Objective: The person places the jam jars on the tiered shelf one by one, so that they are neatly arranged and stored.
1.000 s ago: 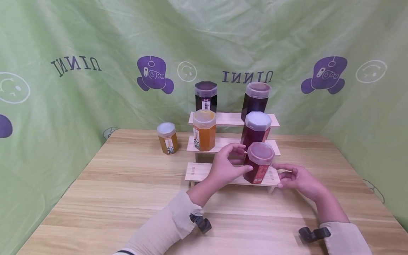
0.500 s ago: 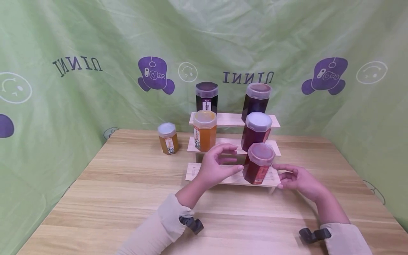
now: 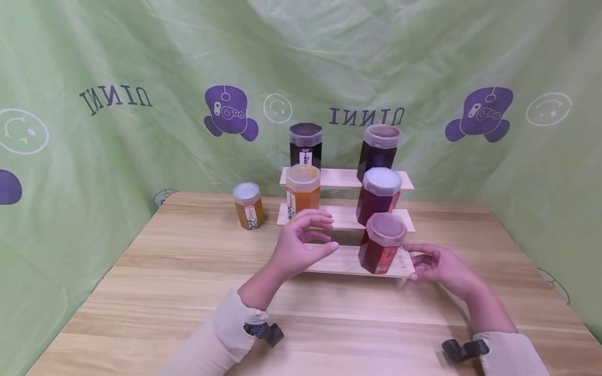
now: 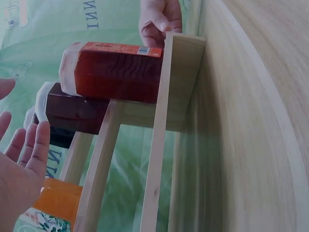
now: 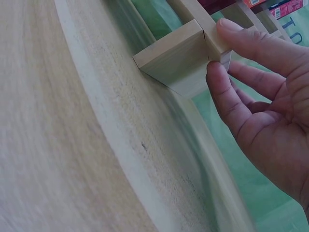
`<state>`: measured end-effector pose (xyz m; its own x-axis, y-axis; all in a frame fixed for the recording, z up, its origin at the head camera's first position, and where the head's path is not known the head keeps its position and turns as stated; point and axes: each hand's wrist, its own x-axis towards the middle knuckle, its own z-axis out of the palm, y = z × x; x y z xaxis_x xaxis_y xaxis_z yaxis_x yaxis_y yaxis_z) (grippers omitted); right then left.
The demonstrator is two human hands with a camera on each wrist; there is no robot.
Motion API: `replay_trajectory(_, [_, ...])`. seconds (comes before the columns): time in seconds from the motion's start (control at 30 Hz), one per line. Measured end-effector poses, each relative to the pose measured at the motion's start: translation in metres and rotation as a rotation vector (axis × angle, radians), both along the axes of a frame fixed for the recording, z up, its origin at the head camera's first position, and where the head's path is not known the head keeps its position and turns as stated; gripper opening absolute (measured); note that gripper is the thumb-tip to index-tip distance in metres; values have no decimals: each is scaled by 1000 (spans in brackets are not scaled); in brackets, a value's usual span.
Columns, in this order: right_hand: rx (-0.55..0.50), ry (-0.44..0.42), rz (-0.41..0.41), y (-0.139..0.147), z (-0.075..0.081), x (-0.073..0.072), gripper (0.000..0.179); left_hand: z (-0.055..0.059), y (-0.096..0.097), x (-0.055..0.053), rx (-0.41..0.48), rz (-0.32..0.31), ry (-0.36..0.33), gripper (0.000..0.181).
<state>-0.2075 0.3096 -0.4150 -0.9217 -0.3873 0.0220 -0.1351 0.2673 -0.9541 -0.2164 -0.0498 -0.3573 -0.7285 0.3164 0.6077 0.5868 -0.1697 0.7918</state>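
Observation:
A three-tier wooden display rack [image 3: 343,265] stands on the table, with hexagonal lidded jars on its steps. My left hand [image 3: 301,245] hovers before the lowest step with fingers loosely bent, holding nothing. In the head view it covers part of an orange jar [image 3: 308,196] on the middle step. The right hand [image 3: 442,269] pinches the right end of the lowest step; the right wrist view shows its thumb and fingertip [image 5: 218,72] on the board's corner. Beside that hand, a red jar [image 3: 378,256] stands upright on this step. Behind it is a dark red jar [image 3: 376,206] with a white lid.
Two dark jars, one at left [image 3: 305,141] and one at right [image 3: 378,154], stand on the top step. A smaller amber jar [image 3: 249,211] sits on the wooden table [image 3: 188,271] left of the rack. A green printed curtain [image 3: 178,47] hangs behind and at both sides.
The left hand has come away from the red jar and moved left along the lowest step. My right hand stays at the rack's end, and the jars keep their places.

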Motion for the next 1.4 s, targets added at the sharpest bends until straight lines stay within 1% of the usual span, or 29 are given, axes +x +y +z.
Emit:
replay_trajectory(0.2, [36, -34, -32, -1, -3, -1, 75, 2, -14, 1, -12, 23, -4, 39])
replay_trajectory(0.5, [13, -18, -11, 0, -1, 0, 73, 4, -33, 2, -20, 65, 25, 37])
replay_trajectory(0.63, [8, -7, 1, 0, -1, 0, 72, 3, -40, 1, -6, 87, 42, 36])
replay_trajectory(0.83, [5, -14, -1, 0, -1, 0, 72, 1, -52, -2, 40, 122, 64, 36])
replay_trajectory(0.9, [4, -18, -1, 0, -1, 0, 73, 0, -56, -3, 50, 139, 75, 37])
replay_trajectory(1.0, [9, -21, 1, 1, -1, 0, 73, 0, -62, -5, 50, 181, 79, 38])
replay_trajectory(1.1, [16, -20, 3, 1, -2, -1, 74, 0, -68, -8, 48, 230, 60, 39])
replay_trajectory(1.2, [19, -23, 1, 1, -2, -1, 74, 0, -74, -11, 54, 265, 39, 40])
replay_trajectory(1.4, [9, -21, 9, 1, -1, 0, 73, 0, -86, -19, 71, 290, 32, 43])
